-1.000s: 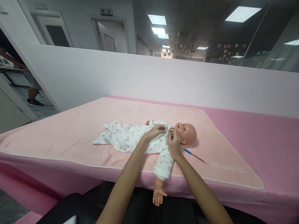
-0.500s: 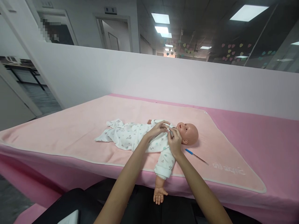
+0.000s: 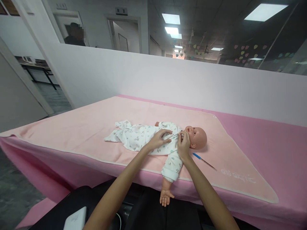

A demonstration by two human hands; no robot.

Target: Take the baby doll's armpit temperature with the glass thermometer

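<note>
A baby doll (image 3: 199, 138) lies on its back on a peach blanket (image 3: 91, 127), its head to the right. It wears a white printed romper (image 3: 136, 137). My right hand (image 3: 183, 143) pinches the romper's cloth at the neck, just below the doll's chin. On the chest rests my left hand (image 3: 160, 139), thumb and fingers apart, with nothing between them. One doll arm (image 3: 166, 193) hangs over the front edge of the table. Beside my right wrist lies a thin metal tool with a blue handle (image 3: 197, 156).
Pink cloth (image 3: 263, 137) covers the table under the blanket. A white partition (image 3: 192, 84) stands along the back. Behind it, at the far left, is a person (image 3: 74, 35). A white flat device (image 3: 75, 218) sits at the lower left near my lap.
My left hand has drawn away from my right and opened over the chest. The right hand still holds the neck cloth. The view has shifted slightly left.
</note>
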